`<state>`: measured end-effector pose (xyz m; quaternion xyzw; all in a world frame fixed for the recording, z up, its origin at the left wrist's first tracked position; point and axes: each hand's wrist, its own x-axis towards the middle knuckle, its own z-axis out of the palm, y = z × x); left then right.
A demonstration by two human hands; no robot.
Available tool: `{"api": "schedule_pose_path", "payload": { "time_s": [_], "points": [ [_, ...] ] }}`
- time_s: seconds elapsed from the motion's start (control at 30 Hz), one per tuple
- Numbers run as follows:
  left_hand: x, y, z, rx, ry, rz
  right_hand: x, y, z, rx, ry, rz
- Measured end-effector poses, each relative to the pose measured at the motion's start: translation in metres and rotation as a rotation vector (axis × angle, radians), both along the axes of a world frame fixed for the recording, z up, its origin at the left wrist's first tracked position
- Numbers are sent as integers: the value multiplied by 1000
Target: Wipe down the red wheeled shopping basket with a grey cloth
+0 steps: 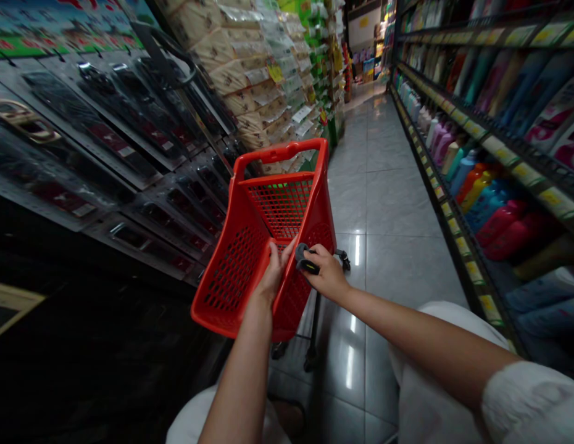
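A red plastic shopping basket (234, 271) with perforated sides sits on a wheeled black frame in front of me. My left hand (273, 271) reaches over the basket's near right rim, thumb and fingers apart, palm side against the edge. On the outer side of the same rim, my right hand (324, 271) has its fingers wrapped round a small black and grey object (307, 260), whose exact kind I cannot make out. Inside the basket I see only its bare red walls and part of the floor.
Packaged goods (97, 117) hang on a rack at the left, beside stacked beige packs (245, 68). A grey tiled aisle (389, 197) runs ahead. Shelves of colourful bottles (481, 191) line the right side. A metal pole with a black handle (189, 77) stands behind the basket.
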<state>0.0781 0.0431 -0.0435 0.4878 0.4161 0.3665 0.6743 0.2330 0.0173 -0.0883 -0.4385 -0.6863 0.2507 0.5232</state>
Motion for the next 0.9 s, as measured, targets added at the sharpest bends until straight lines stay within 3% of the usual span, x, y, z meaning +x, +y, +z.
{"api": "schedule_pose_path", "payload": {
  "time_s": [0.2, 0.4, 0.53, 0.63, 0.8, 0.9],
  "points": [
    [3, -5, 10, 14, 34, -10, -4, -17, -2, 24, -78, 93],
    [7, -6, 12, -3, -4, -1, -8, -44, -9, 189, -333, 208],
    [8, -5, 12, 27, 40, 12, -5, -38, -15, 210, -287, 247],
    [8, -4, 12, 87, 112, 23, -6, -19, -26, 52, 13, 74],
    [9, -1, 12, 197, 268, -11, -21, 18, -35, -287, 630, -478],
    [11, 2, 11, 300, 332, -15, -34, 31, -27, -214, 726, -464]
  ]
}}
